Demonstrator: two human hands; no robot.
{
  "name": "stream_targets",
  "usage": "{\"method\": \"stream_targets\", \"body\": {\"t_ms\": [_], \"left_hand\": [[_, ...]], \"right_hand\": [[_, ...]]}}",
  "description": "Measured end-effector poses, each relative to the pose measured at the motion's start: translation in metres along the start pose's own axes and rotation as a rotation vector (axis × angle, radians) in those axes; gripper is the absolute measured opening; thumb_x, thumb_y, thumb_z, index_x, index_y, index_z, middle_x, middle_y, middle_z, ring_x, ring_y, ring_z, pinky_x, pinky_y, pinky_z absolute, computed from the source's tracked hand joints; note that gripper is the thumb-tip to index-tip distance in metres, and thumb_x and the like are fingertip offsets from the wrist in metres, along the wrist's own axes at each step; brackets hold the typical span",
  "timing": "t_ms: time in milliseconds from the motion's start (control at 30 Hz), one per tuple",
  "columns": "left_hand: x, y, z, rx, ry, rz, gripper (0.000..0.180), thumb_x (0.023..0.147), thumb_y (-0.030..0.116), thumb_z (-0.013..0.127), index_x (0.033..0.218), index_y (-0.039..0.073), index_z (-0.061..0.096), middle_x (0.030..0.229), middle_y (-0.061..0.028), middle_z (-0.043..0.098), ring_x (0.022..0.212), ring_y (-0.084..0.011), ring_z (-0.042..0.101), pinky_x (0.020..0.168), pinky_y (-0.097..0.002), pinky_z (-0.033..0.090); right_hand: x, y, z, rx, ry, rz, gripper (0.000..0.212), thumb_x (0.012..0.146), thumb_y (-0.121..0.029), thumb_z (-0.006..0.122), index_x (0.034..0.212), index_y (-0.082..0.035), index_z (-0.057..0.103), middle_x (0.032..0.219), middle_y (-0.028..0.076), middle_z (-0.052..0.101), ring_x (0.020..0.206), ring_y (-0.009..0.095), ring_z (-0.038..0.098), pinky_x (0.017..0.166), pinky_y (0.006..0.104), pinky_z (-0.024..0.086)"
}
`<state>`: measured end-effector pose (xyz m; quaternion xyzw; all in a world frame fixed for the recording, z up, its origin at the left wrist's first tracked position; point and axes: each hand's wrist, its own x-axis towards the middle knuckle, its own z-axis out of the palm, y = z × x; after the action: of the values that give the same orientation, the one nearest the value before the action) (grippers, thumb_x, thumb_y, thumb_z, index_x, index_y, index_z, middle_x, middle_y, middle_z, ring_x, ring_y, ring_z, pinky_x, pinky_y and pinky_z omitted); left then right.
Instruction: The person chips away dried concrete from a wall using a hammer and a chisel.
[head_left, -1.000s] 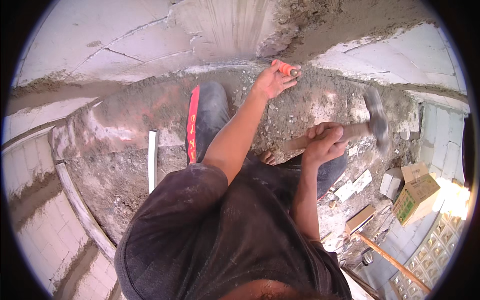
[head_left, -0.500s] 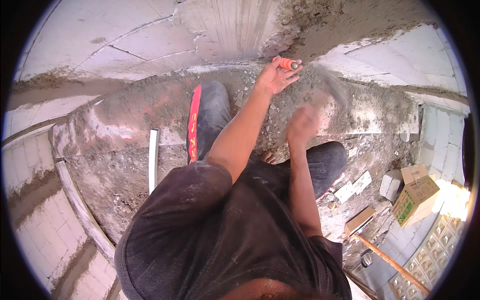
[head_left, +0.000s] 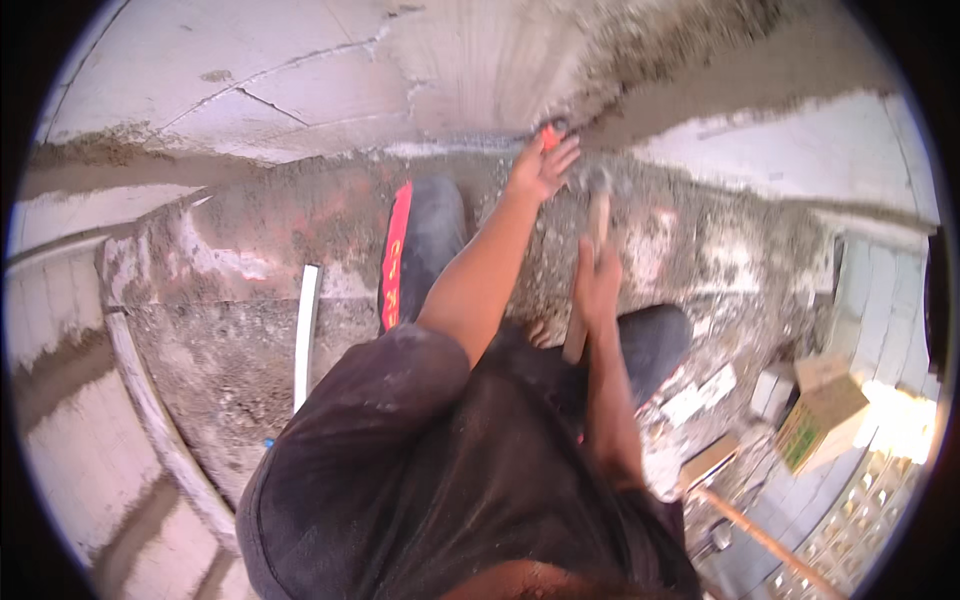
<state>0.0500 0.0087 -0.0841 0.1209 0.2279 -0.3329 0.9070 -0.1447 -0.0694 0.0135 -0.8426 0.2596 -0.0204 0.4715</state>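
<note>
My left hand reaches forward to the foot of the block wall, its thumb and fingers round the orange grip of a chisel. The chisel's blade does not show, and some fingers stand loosely off the grip. In my right hand is a hammer with a wooden handle, gripped around its middle. Its head, smeared by motion, is just right of and nearer than my left hand, apart from the chisel. The wall is pale block, with a rough grey mortar patch right of the chisel.
Rubble and dust cover the floor around my legs. A white strip lies left of my knee. To the right are a cardboard box, pale block pieces, a wooden pole and patterned vent blocks.
The hammer has come from a blurred, tilted swing to lie nearly in line with my right forearm, lower and further left. My left hand and chisel have shifted slightly left.
</note>
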Motion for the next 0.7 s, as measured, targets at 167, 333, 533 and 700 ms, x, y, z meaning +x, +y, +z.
{"method": "stream_targets", "body": {"t_ms": [167, 333, 533, 700], "left_hand": [[-0.018, 0.005, -0.012, 0.133, -0.066, -0.028, 0.043, 0.106, 0.040, 0.033, 0.134, 0.011, 0.047, 0.140, -0.0185, 0.052, 0.135, -0.0373, 0.045, 0.112, -0.0567, 0.034], [-0.034, -0.022, -0.040, -0.198, 0.123, -0.297, 0.034, 0.103, 0.035, 0.044, 0.125, 0.009, 0.049, 0.126, -0.0212, 0.057, 0.124, -0.0359, 0.054, 0.108, -0.0571, 0.040], [-0.033, -0.033, -0.109, 0.259, 0.237, -0.152, 0.021, 0.098, 0.027, 0.057, 0.090, 0.009, 0.049, 0.075, -0.0100, 0.055, 0.060, -0.0259, 0.058, 0.055, -0.0440, 0.055], [-0.076, -0.007, -0.085, 0.630, 0.473, -0.123, 0.023, 0.099, 0.026, 0.053, 0.084, 0.010, 0.049, 0.064, -0.0044, 0.047, 0.051, -0.0206, 0.048, 0.048, -0.0387, 0.048]], "right_hand": [[-0.027, -0.068, -0.030, 0.524, 0.163, 0.022, 0.028, 0.104, -0.028, 0.049, 0.084, -0.008, 0.044, 0.059, -0.001, 0.045, 0.044, 0.008, 0.044, 0.039, 0.0243, 0.038], [-0.016, -0.077, -0.064, 0.603, 0.217, 0.141, 0.029, 0.104, -0.031, 0.049, 0.087, -0.008, 0.044, 0.061, 0.000, 0.045, 0.045, 0.010, 0.044, 0.039, 0.0259, 0.039], [-0.070, -0.062, -0.101, 0.658, 0.195, 0.288, 0.026, 0.103, -0.031, 0.050, 0.088, -0.011, 0.041, 0.058, -0.003, 0.041, 0.043, 0.007, 0.040, 0.038, 0.0250, 0.035], [-0.099, -0.024, -0.117, 0.582, 0.316, 0.291, 0.031, 0.101, -0.033, 0.054, 0.084, -0.011, 0.043, 0.059, -0.001, 0.042, 0.043, 0.009, 0.042, 0.037, 0.0257, 0.037]]}}
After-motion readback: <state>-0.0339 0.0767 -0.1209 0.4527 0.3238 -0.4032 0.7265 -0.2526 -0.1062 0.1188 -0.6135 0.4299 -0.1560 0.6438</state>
